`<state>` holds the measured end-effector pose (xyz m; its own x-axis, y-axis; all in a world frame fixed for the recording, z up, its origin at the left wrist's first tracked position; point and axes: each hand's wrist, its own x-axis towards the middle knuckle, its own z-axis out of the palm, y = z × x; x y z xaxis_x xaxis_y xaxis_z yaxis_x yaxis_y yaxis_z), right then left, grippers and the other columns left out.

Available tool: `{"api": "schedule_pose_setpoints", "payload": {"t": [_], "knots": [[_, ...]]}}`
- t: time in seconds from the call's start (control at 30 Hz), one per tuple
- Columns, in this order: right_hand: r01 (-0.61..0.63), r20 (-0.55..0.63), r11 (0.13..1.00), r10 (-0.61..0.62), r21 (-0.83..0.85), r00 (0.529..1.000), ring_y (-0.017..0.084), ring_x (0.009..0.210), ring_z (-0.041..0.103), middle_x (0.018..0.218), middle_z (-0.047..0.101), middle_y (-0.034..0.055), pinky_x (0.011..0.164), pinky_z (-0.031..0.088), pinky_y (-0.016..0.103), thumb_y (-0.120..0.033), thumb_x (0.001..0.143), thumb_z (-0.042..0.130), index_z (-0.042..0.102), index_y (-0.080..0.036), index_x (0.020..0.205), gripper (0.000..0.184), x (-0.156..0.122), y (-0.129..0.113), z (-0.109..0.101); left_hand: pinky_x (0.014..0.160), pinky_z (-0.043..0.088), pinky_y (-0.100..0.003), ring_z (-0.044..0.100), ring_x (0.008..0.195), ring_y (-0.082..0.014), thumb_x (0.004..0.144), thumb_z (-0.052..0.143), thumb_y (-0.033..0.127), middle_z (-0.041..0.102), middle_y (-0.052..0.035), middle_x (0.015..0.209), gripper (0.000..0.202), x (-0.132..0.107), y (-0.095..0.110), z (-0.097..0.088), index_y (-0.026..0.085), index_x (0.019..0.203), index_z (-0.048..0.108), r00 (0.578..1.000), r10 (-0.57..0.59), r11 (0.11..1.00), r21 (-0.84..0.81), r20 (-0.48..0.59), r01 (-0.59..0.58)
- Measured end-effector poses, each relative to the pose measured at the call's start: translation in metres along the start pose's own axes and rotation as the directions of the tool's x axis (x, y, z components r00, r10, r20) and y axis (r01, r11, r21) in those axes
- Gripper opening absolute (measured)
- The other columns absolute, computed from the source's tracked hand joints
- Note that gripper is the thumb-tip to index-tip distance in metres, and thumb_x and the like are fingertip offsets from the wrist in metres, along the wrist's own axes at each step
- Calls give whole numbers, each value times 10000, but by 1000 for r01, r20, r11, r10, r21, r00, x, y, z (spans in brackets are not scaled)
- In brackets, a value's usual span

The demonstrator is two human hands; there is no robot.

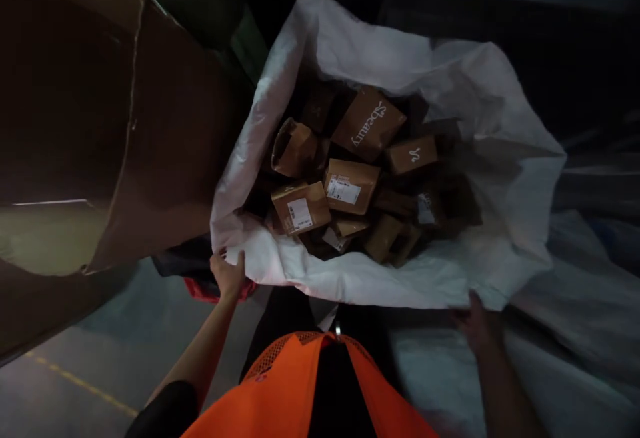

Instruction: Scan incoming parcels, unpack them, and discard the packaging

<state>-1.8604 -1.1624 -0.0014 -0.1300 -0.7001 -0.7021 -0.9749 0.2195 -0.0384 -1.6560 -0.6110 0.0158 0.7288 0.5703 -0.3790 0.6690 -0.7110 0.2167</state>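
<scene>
Sack [370,45], white, lies wide open directly in front of the person, its mouth facing up and its rim uneven. Inside, brown boxes [369,123] lie jumbled at various angles, several overlapping; one shows white lettering, others white labels [300,213]. Left hand [230,273] is closed on the rim at the near left corner, thumb and fingers pinching the material. Right hand [477,323] is at the near rim toward the right, thumb against the material; owing to shadow and blur, how far it is closed cannot be told. Large carton [175,138] stands left of the sack. Orange vest [270,391] is below; yellow line [90,385] crosses the floor [120,331] at lower left.
</scene>
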Motion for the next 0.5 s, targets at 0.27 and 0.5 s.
{"api": "schedule_pose_setpoints", "payload": {"t": [0.27, 0.5], "knots": [[-179, 303, 969, 120, 172, 945, 189, 745, 709, 748, 671, 34, 741, 644, 327, -266, 720, 679, 572, -210, 808, 149, -37, 15, 59, 712, 608, -354, 763, 861, -307, 900, 651, 217, 726, -145, 846, 99, 0, 3, 32, 124, 930, 643, 897, -365, 929, 35, 251, 368], [1, 143, 960, 41, -281, 989, 416, 1045, 711, 602, 609, 123, 834, 566, 447, -164, 586, 635, 475, -258, 521, 196, -44, 63, 5, 907, 532, -514, 677, 1139, -495, 789, 667, 218, 734, -212, 934, 178, -27, -18, -54, 175, 954, 617, 947, -212, 918, 382, 242, 108]]}}
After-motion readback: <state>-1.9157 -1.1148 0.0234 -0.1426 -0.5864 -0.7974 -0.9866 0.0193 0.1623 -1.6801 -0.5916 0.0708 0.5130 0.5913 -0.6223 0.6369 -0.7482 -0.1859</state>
